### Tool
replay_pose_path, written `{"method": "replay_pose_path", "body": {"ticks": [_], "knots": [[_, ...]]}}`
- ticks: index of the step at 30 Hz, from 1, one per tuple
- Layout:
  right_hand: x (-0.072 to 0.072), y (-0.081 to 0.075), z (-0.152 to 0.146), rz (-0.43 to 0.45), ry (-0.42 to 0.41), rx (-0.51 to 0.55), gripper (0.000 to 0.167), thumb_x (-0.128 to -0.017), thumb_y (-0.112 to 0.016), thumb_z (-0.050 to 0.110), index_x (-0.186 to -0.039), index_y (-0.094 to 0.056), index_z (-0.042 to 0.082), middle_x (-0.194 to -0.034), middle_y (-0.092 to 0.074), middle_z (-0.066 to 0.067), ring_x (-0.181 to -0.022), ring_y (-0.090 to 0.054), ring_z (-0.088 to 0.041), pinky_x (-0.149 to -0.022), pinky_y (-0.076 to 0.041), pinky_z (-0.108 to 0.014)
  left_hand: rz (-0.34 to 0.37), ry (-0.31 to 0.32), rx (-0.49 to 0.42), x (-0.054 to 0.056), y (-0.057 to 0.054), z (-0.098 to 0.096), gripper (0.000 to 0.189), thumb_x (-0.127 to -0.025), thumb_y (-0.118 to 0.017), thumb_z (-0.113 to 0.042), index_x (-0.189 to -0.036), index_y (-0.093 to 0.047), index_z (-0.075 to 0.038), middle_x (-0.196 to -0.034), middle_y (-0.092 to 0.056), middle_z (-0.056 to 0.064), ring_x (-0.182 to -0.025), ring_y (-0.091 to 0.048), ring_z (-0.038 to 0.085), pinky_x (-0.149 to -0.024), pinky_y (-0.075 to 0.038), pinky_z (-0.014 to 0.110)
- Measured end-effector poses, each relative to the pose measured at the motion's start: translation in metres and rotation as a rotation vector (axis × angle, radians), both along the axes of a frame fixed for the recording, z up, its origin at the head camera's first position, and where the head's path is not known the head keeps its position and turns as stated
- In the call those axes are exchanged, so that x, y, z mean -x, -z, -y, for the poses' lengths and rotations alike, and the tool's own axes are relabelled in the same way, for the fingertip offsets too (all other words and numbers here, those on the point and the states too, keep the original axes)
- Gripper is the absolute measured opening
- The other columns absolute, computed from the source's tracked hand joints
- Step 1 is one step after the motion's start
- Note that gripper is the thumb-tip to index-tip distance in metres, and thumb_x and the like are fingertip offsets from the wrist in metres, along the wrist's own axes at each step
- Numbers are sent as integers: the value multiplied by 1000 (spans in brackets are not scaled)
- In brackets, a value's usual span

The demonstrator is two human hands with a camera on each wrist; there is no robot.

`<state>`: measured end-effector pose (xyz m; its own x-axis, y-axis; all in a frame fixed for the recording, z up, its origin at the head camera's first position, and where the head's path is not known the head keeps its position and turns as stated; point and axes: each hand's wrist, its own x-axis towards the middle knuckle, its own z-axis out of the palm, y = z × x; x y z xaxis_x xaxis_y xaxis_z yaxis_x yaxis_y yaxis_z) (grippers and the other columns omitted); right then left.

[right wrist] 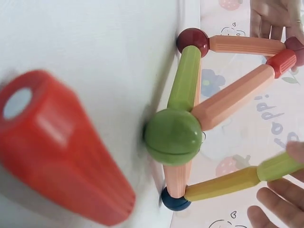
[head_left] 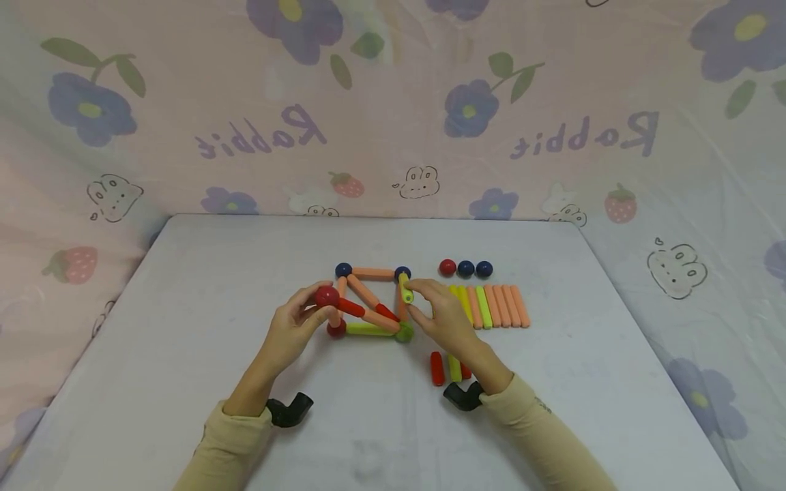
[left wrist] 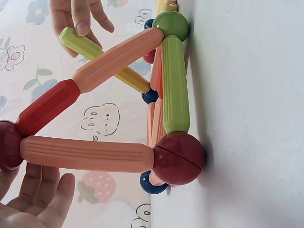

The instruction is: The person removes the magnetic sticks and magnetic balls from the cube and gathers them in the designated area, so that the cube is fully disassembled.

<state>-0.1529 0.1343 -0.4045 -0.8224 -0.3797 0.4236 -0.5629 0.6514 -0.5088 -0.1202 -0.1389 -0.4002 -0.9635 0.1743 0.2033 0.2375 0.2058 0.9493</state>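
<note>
Head view: a patterned curtain (head_left: 393,102) rises behind the white table (head_left: 202,286). Two forearms in beige sleeves (head_left: 230,436) come in from the near edge, slanting inward toward each other. Between the hands, mid-table, stands a frame of sticks and balls (head_left: 364,290), its four-sided base lying on the tabletop. The left hand (head_left: 297,324) reaches in at the frame's left, thumb below and fingers above, gripping a raised red ball (head_left: 327,296); sticks slope from it down to a lower red ball (head_left: 336,329) and a green ball (head_left: 403,332). The right hand (head_left: 447,320) bends in from the other side, thumb and fingers pinching a light green stick (left wrist: 81,43), which joins a yellow stick (right wrist: 223,184) rising from a blue ball (right wrist: 175,199). Just right of that hand lies a row of sticks (head_left: 496,305); nearer are loose sticks (head_left: 437,368), and beyond the row sit three balls (head_left: 466,269).
</note>
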Motion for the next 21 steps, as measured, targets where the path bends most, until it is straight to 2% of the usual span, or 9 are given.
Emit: {"method": "replay_pose_path", "body": {"ticks": [5,11,21], "knots": [[-1,-2,2,3,19,-4,33,-88,-68,7,-120,-63,4,-119,-67,-12,-112,-64,-27,-96,-55,-39,1,0,-2,0,0,0,48,-93,-62,-6,-137,-47,3,-131,-54,23,-107,-52,-12,-92,-45,2],[-1,-4,2,85,28,23,32,-93,-62,8,-124,-59,1,-123,-66,-15,-110,-63,-28,-86,-59,-39,-4,-7,-3,1,0,0,48,-92,-62,-6,-137,-47,2,-131,-54,23,-107,-52,-12,-92,-45,2],[-4,-1,-7,215,16,130,27,-97,-56,11,-123,-57,1,-121,-65,-14,-107,-62,-28,-89,-57,-44,2,-13,11,-1,-3,-1,47,-93,-62,-7,-137,-48,2,-131,-55,23,-107,-51,-11,-92,-44,2]]}}
